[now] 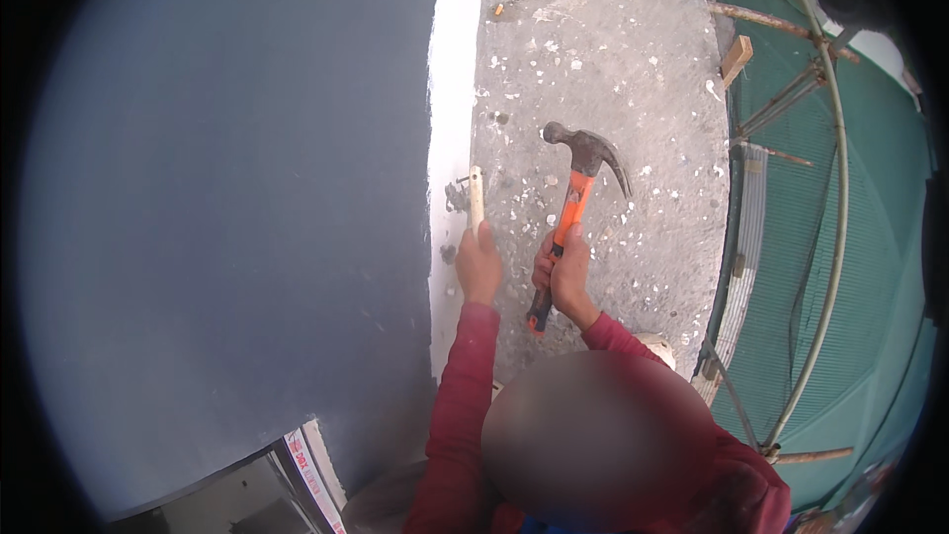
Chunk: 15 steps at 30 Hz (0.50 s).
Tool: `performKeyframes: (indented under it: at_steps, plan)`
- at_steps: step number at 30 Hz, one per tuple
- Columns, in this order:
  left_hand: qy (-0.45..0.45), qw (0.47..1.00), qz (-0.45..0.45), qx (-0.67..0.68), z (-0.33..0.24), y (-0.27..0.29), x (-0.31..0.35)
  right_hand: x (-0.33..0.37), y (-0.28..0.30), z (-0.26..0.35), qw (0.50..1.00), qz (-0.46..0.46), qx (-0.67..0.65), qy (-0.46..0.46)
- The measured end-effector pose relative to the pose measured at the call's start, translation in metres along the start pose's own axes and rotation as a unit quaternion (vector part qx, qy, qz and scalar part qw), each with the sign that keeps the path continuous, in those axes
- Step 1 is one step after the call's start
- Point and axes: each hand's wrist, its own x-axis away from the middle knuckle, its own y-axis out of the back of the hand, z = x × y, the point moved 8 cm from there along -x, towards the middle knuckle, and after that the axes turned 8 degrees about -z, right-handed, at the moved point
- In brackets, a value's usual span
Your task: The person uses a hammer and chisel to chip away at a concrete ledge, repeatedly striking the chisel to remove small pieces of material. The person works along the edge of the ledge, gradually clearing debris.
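Observation:
My right hand [566,272] is wrapped around the grip of a claw hammer [576,196] with an orange and black handle. Its dark steel head points away from me, the striking face to the left and the claw to the right. Close against the wall's white base band [455,69], my left hand [480,270] grips a narrow cream-coloured strip [476,196]. A small dark nail-like pin sticks out sideways from the strip's far end, toward the band. Beside it, the band shows a rough grey chipped patch [456,198]. Hammer and strip are apart.
A dark blue-grey wall [247,188] fills the left side. White chips lie scattered over the concrete ledge [633,89]. Beyond its right edge stand scaffold poles [838,158] and green netting [880,237]. A wood block [736,61] sits at that edge; a window frame [314,475] is lower left.

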Motion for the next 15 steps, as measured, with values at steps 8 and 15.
performKeyframes:
  at_steps: [8,15]
  plan:
    - [0.008,1.000,-0.007,-0.008,-0.001,-0.001,0.001,0.007,-0.013,-0.008,0.973,0.125,0.189,-0.042]
    - [-0.003,1.000,-0.016,0.000,-0.003,0.000,-0.002,0.010,-0.021,0.006,0.987,0.090,0.109,-0.073]
